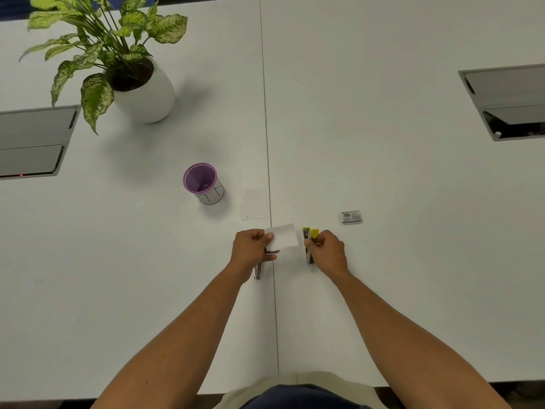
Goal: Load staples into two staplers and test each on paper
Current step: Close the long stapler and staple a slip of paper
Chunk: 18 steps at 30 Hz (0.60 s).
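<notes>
My left hand pinches a small white slip of paper by its left edge, above the white table. Beneath that hand lies a metal stapler, mostly hidden, only its rear end showing. My right hand grips a yellow stapler, whose yellow front tips point away from me beside the paper's right edge. A small grey staple box lies on the table to the right. Another white paper sheet rests flat farther out.
A purple pen cup stands left of the flat sheet. A potted plant in a white pot sits at the far left. Recessed cable hatches are at the left edge and right edge. A seam divides the tabletop.
</notes>
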### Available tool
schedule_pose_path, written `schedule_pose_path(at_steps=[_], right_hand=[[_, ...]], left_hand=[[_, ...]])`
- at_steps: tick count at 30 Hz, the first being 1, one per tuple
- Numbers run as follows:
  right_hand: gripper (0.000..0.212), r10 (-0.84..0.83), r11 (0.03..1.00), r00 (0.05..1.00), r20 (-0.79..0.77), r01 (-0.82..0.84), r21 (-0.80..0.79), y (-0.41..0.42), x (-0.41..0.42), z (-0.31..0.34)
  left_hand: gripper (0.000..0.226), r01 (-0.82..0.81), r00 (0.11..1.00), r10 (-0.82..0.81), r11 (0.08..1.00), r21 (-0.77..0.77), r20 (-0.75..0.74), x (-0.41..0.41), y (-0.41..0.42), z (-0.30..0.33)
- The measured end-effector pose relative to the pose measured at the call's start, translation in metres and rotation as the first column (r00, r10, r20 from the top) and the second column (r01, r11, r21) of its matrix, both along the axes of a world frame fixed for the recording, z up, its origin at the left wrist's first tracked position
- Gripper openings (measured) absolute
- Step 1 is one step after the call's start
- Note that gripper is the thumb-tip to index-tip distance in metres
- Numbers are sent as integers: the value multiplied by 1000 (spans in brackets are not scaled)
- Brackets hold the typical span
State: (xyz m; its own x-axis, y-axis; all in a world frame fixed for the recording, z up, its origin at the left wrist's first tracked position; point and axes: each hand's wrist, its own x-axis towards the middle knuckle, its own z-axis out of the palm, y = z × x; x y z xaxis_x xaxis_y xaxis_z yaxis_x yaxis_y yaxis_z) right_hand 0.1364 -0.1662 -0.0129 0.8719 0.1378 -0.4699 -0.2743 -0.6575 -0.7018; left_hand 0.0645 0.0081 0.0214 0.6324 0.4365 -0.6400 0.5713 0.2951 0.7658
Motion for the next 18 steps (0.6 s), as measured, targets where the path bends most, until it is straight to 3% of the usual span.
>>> schedule_pose_path(at_steps=[5,13,18], right_hand=[[21,-86,903,970,-228,172,393,-11,-7,11],[33,-47,803,949,-311,221,553,-20,-17,31],[22,-13,789,936,-353,227,571,-17,-23,35]], left_hand=[[7,-25,999,25,1000,5,35,1,-6,5],[8,-97,990,88,992,86,110,4,-13,13],[7,-104,983,71,974,199,168,3,-19,19]])
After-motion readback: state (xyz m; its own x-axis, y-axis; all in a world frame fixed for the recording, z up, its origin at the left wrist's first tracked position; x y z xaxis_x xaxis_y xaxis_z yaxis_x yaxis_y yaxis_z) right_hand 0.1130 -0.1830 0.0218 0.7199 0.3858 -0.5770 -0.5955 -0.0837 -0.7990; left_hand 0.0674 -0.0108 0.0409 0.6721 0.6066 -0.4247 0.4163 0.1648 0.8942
